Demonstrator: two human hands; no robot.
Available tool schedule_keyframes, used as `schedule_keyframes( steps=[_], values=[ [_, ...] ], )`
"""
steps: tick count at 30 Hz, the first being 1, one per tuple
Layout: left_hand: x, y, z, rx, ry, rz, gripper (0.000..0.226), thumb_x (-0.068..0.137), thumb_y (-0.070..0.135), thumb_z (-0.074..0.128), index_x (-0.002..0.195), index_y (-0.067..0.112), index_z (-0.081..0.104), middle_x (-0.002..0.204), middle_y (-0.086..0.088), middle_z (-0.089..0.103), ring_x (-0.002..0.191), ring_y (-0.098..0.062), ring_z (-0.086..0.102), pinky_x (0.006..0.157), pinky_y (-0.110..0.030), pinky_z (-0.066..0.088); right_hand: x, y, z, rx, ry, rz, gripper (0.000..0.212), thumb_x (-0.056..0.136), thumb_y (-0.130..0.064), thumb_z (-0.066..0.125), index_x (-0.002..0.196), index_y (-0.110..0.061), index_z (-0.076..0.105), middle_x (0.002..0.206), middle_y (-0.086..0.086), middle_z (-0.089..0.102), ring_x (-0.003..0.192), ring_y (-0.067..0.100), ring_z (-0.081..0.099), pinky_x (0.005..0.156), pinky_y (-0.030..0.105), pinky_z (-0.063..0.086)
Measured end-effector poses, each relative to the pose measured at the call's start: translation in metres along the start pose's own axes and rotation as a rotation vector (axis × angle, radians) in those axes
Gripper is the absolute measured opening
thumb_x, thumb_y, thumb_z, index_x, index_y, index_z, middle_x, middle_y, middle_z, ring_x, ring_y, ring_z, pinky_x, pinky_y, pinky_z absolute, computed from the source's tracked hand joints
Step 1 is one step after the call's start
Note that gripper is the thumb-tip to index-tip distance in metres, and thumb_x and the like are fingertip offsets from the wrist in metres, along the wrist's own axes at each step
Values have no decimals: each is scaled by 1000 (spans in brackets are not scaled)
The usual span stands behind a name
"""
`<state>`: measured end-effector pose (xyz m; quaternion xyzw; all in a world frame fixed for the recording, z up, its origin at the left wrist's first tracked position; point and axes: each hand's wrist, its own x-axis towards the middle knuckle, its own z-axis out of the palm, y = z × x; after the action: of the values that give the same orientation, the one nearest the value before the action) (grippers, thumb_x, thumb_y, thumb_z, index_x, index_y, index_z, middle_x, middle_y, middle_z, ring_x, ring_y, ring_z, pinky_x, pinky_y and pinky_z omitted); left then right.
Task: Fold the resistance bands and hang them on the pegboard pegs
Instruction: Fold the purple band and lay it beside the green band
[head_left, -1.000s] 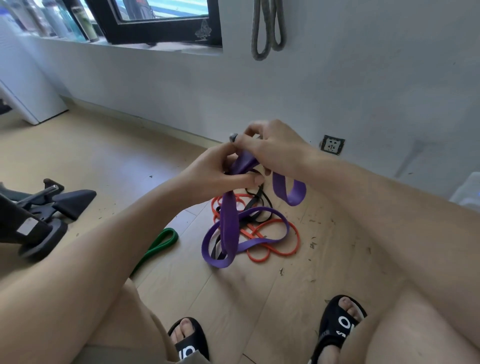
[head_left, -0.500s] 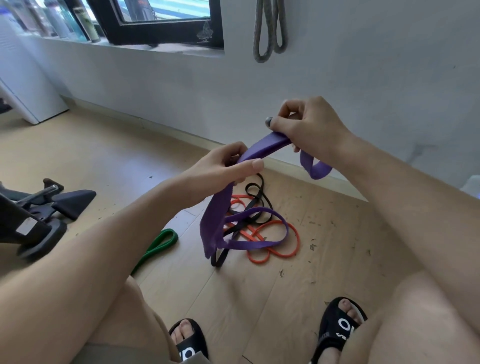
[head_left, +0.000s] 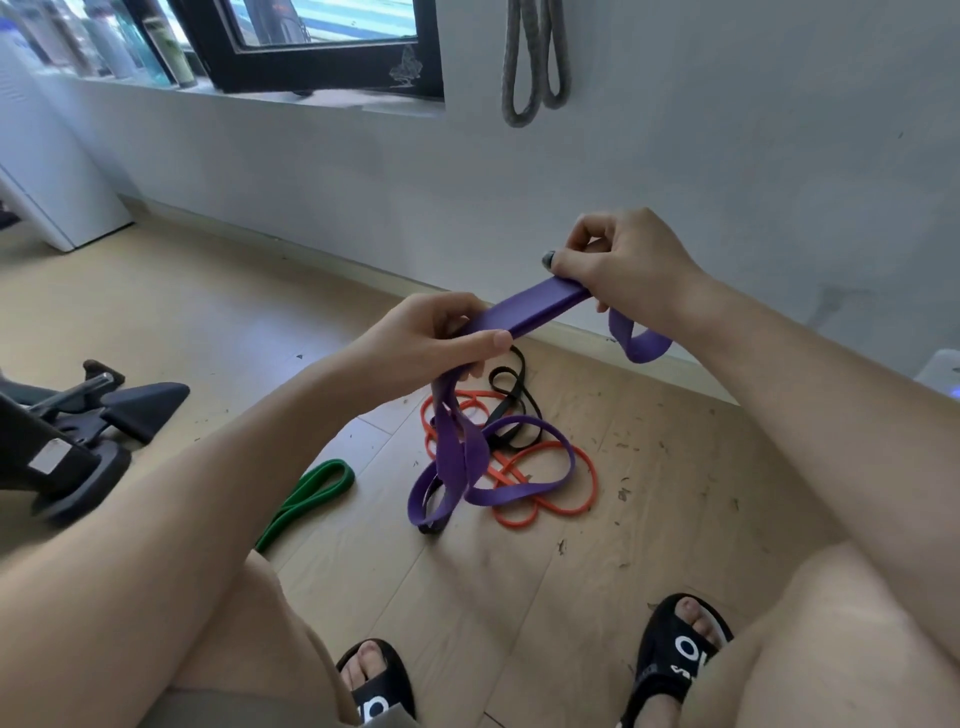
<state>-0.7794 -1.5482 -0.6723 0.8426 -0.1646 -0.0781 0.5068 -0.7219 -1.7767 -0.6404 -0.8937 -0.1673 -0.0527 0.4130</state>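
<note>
At frame centre, the soft, limp purple band (head_left: 524, 312) is pinched doubled between left hand (head_left: 431, 343) and right hand (head_left: 623, 270), best gripped at its folds.

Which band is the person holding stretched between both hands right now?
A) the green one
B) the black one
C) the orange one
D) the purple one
D: the purple band runs flat between the left hand and the right hand, while the green band, orange band and black band lie on the floor.
</note>
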Motion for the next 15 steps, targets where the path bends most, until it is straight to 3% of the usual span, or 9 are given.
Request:
schedule_keyframes(
  steps=[3, 7, 9, 12, 15],
  values=[
    [3, -4, 2, 126, 18, 10, 14, 92, 32, 77, 88, 29, 64, 67, 13, 51, 63, -10, 48, 61, -24, 38, 1, 2, -2, -5, -14, 21, 21, 94, -34, 70, 83, -17, 66, 73, 2, 69, 56, 14, 60, 56, 20, 50],
    [3, -8, 3, 196, 11, 24, 13, 94, 28, 74, 105, 22, 70, 83, -6, 65, 71, -18, 58, 66, -33, 47, -3, 9, 5, -213, -266, 122, 14, 99, -34, 62, 106, -23, 68, 105, 0, 69, 97, 19, 63, 77, 33, 45],
    [2, -9, 6, 178, 9, 41, 18, 94, 27, 74, 109, 18, 70, 80, 0, 66, 68, -14, 58, 64, -29, 46, -7, 4, 17, -142, -340, 163, 23, 106, -29, 48, 118, -21, 66, 113, 1, 68, 109, 22, 62, 86, 34, 47],
    [3, -9, 11, 162, 29, 64, 14, 88, 34, 78, 95, 27, 68, 68, 13, 58, 62, -6, 48, 60, -22, 39, -14, -16, 36, 46, -358, 122, 42, 111, -33, 34, 114, -11, 70, 116, 8, 71, 111, 24, 64, 100, 35, 46],
    [3, -9, 12, 139, 27, 79, 17, 83, 34, 79, 97, 34, 69, 86, 8, 73, 77, -7, 64, 76, -30, 53, -17, -24, 52, 34, -363, 47, 44, 108, -45, 37, 96, -19, 70, 106, 9, 74, 101, 26, 67, 98, 43, 49]
  ],
)
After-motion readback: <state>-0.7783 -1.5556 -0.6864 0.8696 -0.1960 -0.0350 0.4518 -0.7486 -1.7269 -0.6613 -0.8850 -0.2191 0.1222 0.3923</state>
